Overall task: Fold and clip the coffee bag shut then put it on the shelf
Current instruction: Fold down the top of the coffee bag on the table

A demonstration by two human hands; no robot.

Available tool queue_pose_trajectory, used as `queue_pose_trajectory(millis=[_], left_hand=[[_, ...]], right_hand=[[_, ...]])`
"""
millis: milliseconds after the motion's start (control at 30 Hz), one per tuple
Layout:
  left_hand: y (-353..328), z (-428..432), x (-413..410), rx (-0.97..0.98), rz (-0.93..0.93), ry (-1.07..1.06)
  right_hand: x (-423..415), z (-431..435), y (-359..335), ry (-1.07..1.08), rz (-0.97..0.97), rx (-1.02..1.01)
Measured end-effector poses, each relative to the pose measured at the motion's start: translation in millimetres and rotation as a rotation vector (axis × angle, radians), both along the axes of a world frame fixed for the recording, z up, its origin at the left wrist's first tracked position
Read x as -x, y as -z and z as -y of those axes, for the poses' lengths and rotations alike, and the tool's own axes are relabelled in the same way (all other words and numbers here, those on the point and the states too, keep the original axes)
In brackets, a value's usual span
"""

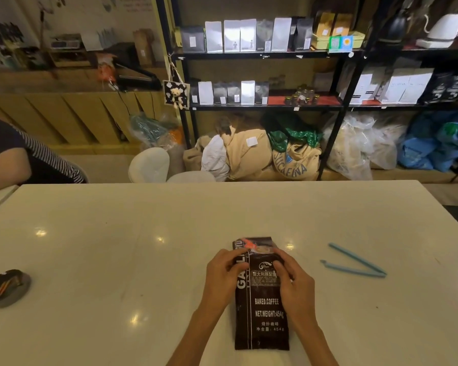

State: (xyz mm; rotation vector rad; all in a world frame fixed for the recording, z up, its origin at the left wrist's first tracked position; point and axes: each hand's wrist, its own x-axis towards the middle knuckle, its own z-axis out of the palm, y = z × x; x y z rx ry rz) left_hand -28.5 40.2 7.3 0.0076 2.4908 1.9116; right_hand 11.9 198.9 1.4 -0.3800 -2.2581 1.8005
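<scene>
Two hands were seen at six o'clock on the white table (pixel 117 247), pressed onto the coffee bag (pixel 265 313), which lay flat there. The left hand (pixel 224 273) was laid on the bag's upper left edge, fingers bent; the right hand (pixel 292 281) was pinched over the folded top. The blue clip (pixel 354 265) lay spread apart at three o'clock, untouched. If pressure were eased while the clip was reached for, the stiff fold would probably spring open.

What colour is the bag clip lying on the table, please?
Light blue clip, lying open; head view.
</scene>
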Motion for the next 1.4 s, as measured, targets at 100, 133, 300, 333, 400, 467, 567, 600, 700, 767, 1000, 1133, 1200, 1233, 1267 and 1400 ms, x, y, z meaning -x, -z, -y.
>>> queue_pose_trajectory(millis=[100,133,300,333,400,467,567,600,700,767,1000,1133,1200,1233,1267,1400], left_hand=[[-2.7,-1.0,-0.1,0.073,-0.032,-0.028],[-3.8,-2.1,-1.1,0.103,-0.048,-0.037],[-19.1,-11.3,-9.1,0.095,-0.011,-0.047],[-21.5,-10.6,-8.9,0.097,-0.003,-0.035],[-23.0,-8.7,-8.2,0.113,0.014,0.011],[-22.0,-6.4,-7.7,0.137,0.027,0.032],[-14.8,-6.0,-9.4,0.192,-0.016,0.016],[-13.9,-8.1,-10.3,0.201,-0.028,0.010],[-10.5,-13.7,-14.9,0.215,-0.071,-0.014],[-8.0,-17.6,-18.7,0.155,-0.096,-0.062],[-16.1,-34.3,-13.7,-0.177,0.032,-0.134],[-16.8,-37.1,-8.0,-0.284,0.068,-0.234],[-16.9,-35.3,-7.8,-0.358,0.090,-0.256],[-16.9,-33.9,-8.1,-0.376,0.091,-0.253],[-16.1,-32.0,-8.3,-0.384,0.089,-0.244],[-12.9,-28.4,-13.9,-0.507,0.199,-0.200]], right_hand=[[-0.4,-2.1,-3.0,0.053,0.016,-0.100],[-0.9,-2.2,-4.9,0.077,0.023,-0.166],[-2.5,1.2,-19.6,0.207,0.136,-0.219],[-1.7,3.9,-21.4,0.227,0.133,-0.235],[-0.2,9.7,-26.0,0.239,0.073,-0.341],[3.9,7.4,-23.0,0.228,0.028,-0.487],[13.1,-3.1,-19.7,0.118,0.059,-0.599],[16.9,-5.9,-19.6,0.024,0.055,-0.630],[22.0,-4.2,-28.4,-0.251,0.039,-0.840],[22.2,1.4,-34.6,-0.256,-0.023,-0.888],[28.7,-2.2,-13.5,-0.155,-0.231,-0.732],[25.7,7.5,-17.7,0.000,-0.008,-0.007],[23.3,7.9,-13.1,-0.047,0.121,0.207],[20.0,8.8,-11.4,-0.071,0.151,0.224],[16.5,10.0,-9.5,-0.076,0.156,0.206],[12.3,12.2,-8.4,0.007,0.056,0.037]])
